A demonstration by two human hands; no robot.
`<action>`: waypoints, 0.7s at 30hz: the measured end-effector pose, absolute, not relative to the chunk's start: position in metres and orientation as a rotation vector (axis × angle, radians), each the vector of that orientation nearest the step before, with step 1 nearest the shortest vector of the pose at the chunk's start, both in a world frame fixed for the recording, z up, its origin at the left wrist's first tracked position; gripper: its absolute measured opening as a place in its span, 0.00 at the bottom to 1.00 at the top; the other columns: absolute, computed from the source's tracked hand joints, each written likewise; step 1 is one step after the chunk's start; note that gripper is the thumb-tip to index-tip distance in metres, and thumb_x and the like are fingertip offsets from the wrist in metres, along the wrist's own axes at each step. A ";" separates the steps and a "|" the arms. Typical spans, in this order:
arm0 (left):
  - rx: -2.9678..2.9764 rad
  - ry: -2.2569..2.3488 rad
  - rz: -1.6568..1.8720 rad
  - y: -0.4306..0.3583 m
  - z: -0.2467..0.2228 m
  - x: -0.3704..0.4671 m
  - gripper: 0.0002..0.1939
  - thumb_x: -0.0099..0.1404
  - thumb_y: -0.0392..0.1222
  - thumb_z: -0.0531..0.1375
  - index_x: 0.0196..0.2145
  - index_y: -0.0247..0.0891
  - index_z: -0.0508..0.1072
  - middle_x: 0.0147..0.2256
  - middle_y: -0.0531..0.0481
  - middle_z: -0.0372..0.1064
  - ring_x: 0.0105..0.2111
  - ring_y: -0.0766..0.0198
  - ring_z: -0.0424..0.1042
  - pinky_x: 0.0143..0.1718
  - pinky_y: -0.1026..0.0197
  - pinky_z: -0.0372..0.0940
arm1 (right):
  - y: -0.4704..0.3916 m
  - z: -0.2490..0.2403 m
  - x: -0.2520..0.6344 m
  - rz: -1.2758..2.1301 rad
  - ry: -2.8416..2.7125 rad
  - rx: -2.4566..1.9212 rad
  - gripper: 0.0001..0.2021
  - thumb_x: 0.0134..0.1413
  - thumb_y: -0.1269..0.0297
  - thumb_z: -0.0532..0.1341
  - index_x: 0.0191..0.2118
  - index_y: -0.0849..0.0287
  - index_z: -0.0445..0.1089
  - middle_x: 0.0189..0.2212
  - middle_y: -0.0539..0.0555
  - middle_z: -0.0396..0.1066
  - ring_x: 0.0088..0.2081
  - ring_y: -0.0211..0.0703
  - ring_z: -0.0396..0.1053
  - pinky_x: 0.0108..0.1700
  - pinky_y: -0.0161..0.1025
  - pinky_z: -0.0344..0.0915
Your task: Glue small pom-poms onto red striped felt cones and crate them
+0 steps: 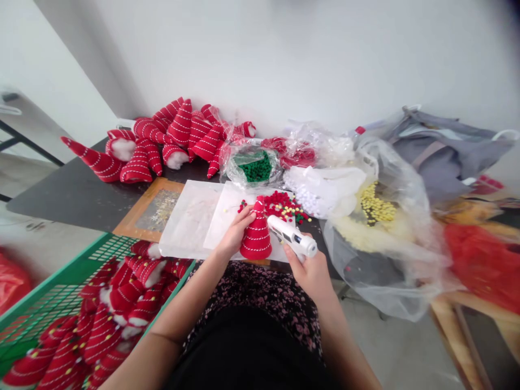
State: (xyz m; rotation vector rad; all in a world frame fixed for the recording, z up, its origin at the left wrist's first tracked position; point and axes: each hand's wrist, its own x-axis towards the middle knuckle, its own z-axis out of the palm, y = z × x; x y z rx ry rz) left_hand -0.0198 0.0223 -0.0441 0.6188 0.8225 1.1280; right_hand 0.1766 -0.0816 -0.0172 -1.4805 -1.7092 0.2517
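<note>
While my left fingers (240, 230) grip 1 red cone (257, 238), my right fingers (307, 264) clasp the white glue gun (291, 236) just beside it.

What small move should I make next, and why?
I'd probably bring the tip of the white glue gun in your right hand to the striped red cone: your left hand holds it upright, and its visible side shows none of the yellow balls on cones in the green basket.
</note>
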 end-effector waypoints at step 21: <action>0.531 0.843 1.171 0.034 -0.044 -0.043 0.21 0.57 0.49 0.74 0.46 0.39 0.79 0.38 0.49 0.80 0.34 0.59 0.77 0.39 0.59 0.71 | -0.028 -0.039 0.266 -0.161 -1.687 -1.919 0.12 0.64 0.59 0.61 0.43 0.59 0.80 0.41 0.63 0.82 0.42 0.57 0.76 0.44 0.47 0.70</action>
